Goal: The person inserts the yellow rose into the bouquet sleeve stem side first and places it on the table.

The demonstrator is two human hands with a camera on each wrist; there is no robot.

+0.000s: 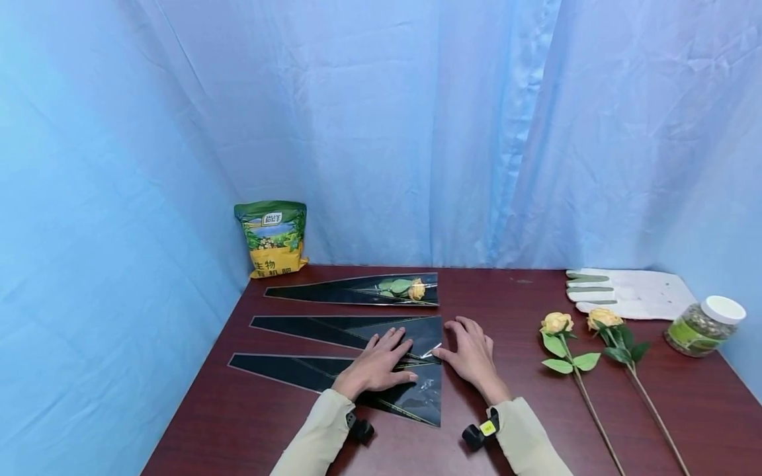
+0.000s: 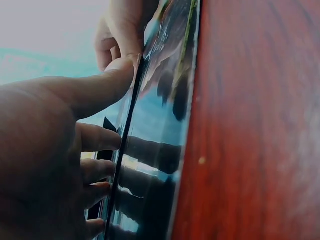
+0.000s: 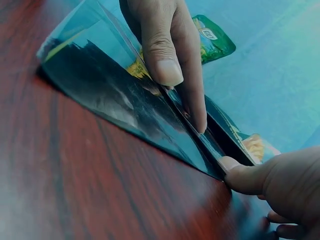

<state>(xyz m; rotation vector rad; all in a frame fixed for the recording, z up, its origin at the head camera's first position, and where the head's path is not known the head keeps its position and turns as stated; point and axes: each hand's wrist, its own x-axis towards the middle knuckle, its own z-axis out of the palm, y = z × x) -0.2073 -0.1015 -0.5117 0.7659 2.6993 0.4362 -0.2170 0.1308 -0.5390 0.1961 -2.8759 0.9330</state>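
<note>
Head view: 2 black sleeves [image 1: 348,328] lie partly beneath the left hand [image 1: 381,362].

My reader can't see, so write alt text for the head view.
A person's left hand rests on two black sleeves, right hand by their wide ends. A third sleeve behind holds a yellow rose; two loose roses lie at right.

Blue curtains [image 1: 369,132] around a dark red table [image 1: 506,297]
</note>
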